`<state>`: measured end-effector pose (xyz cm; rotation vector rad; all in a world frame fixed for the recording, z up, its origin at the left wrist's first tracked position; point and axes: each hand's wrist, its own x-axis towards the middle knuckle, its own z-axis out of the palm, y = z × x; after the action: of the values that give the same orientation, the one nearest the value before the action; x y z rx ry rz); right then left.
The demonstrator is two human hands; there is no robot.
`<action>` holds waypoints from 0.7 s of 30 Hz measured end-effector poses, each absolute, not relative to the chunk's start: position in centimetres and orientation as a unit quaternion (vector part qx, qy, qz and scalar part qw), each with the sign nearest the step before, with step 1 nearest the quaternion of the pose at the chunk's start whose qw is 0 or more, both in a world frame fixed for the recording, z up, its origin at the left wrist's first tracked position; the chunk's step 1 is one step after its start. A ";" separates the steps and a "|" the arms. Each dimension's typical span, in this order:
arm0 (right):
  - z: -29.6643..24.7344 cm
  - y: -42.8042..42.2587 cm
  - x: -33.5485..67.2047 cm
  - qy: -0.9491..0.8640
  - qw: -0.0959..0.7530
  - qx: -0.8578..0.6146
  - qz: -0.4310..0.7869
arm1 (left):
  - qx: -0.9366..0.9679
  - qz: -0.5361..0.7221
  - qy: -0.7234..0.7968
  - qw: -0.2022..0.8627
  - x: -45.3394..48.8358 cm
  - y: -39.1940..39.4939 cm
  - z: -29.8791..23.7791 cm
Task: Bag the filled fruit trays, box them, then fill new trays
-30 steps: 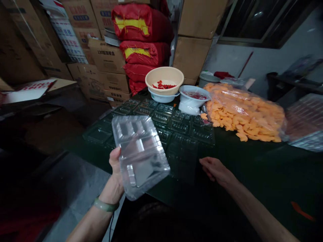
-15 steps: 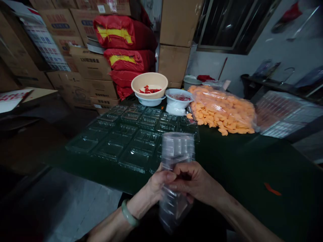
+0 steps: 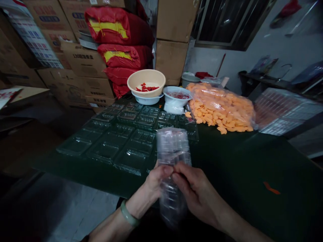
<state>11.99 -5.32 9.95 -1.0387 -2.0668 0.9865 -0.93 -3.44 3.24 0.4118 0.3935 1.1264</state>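
Grip is a two-handed pinch: the left hand [image 3: 153, 181] and the right hand [image 3: 195, 190] press in from either side on a clear plastic blister tray [image 3: 173, 151], their fingers meeting around its middle. Seen from the head camera, the tray stands nearly edge-on, upright and slightly tilted, over the front edge of the dark green table [image 3: 252, 174]. Both forearms rise from the bottom of the view, and a pale green bangle [image 3: 129, 214] circles the left wrist. Matching empty blister trays [image 3: 121, 141] lie spread across the table just beyond the hands. Past them sit a beige bowl [image 3: 146, 79] of red pieces [image 3: 146, 88], nested in a white bowl [image 3: 147, 99], and a smaller white bowl [image 3: 176, 94] holding something red. Just to the right lies a bulging clear bag of orange pieces [image 3: 219, 107]. Behind the table rise stacked cardboard cartons [image 3: 83, 57], printed with dark characters too small to read, and red sacks with yellow bands [image 3: 118, 27]. More stacked clear trays [image 3: 285, 112] lie at far right.
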 end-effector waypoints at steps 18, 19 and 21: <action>-1.1 2.3 27.0 -0.393 0.274 -0.639 0.602 | 0.185 0.582 0.090 0.787 -7.8 -2.8 3.7; -1.2 2.5 27.1 -0.409 0.254 -0.647 0.592 | 0.190 0.574 0.087 0.792 -7.3 -2.8 3.6; -1.0 2.5 27.3 -0.447 0.221 -0.678 0.539 | 0.196 0.556 0.092 0.803 -6.3 -2.8 3.6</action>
<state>27.26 2.50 -1.00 -1.8747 -1.2367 1.4903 -6.35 -2.84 3.62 0.4195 0.1969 1.1912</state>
